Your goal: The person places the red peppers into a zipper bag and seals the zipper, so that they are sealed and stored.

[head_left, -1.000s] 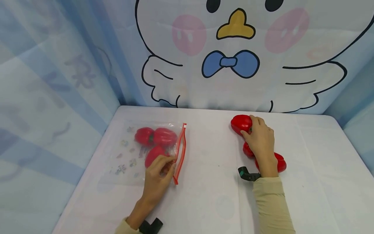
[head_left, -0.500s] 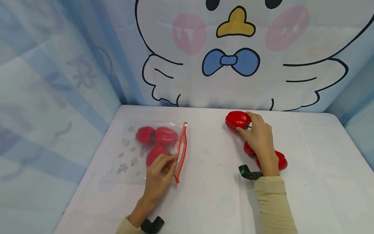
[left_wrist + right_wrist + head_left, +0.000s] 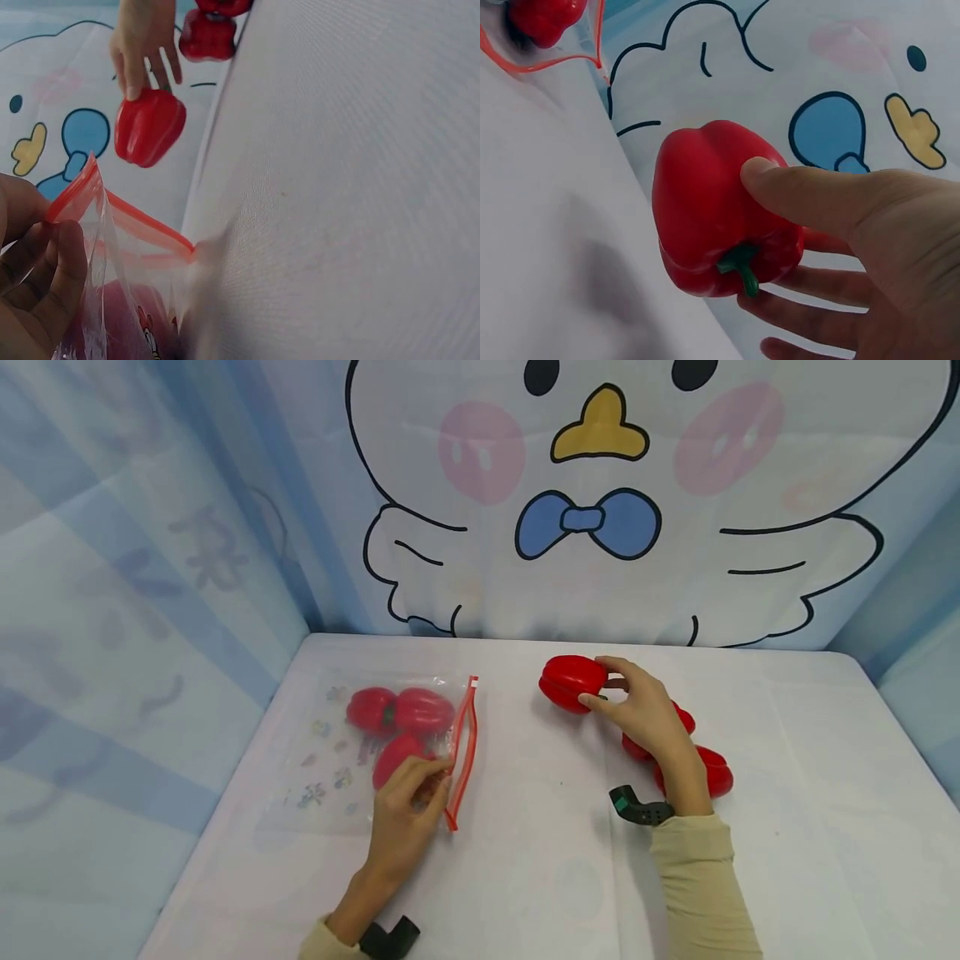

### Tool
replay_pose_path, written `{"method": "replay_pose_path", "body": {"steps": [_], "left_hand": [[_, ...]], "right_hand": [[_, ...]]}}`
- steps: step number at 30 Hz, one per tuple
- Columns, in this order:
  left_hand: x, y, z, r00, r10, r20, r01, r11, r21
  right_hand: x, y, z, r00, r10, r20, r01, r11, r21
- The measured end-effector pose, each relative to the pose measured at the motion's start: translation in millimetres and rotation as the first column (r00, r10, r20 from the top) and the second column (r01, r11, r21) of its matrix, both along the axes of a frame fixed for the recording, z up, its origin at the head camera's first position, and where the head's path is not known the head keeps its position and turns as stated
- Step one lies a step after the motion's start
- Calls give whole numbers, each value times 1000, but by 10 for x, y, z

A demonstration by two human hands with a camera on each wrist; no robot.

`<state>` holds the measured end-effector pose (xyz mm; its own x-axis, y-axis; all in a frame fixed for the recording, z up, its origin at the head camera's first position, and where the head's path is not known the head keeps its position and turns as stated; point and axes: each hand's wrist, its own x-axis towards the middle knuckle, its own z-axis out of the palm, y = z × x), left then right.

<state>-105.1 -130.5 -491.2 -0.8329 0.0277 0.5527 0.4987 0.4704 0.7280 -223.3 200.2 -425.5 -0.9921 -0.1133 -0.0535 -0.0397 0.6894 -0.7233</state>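
Observation:
My right hand (image 3: 645, 706) pinches a red bell pepper (image 3: 572, 682) between thumb and fingers, near its green stem (image 3: 739, 266), and holds it above the table. My left hand (image 3: 408, 806) grips the edge of a clear zip bag (image 3: 300, 810) beside its red zip strip (image 3: 467, 760). The bag's mouth gapes toward the right, as the left wrist view also shows. Inside the bag lie several red peppers (image 3: 423, 710), one partly behind the left hand. More red peppers (image 3: 716, 772) rest on the table under and beside my right forearm, partly hidden by it.
A white cloth covers the table (image 3: 540, 860). Behind it hangs a curtain (image 3: 480, 585) with a cartoon bird print, and a blue patterned curtain (image 3: 135, 652) runs along the left side. Each wrist wears a black band, such as the right band (image 3: 641, 807).
My right hand has lifted the pepper off the others and carried it left toward the bag. The left hand keeps its grip on the bag's edge.

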Motion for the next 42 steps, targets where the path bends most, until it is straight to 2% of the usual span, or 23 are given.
{"method": "replay_pose_path", "body": {"steps": [6, 15, 23, 31, 36, 42], "left_hand": [[-7, 2, 1, 1000, -6, -26, 6, 1000, 9], [-15, 5, -6, 999, -7, -38, 8, 1000, 14], [11, -1, -19, 1000, 6, 1, -6, 1000, -15], [0, -1, -5, 1000, 1, 5, -1, 1000, -8], [11, 3, -5, 1000, 7, 1, -7, 1000, -20], [15, -11, -9, 1000, 2, 11, -1, 1000, -24]], "right_hand": [[35, -21, 32, 997, 66, 45, -61, 993, -104], [20, -127, -33, 975, 189, 118, -172, 976, -137], [-15, -345, -190, 941, 305, 145, -277, 943, -185], [5, -547, -235, 892, 417, 172, -365, 891, -269], [23, -663, -299, 868, 459, 187, -394, 868, -302], [43, -789, -328, 854, 484, 192, -409, 852, -326]]}}
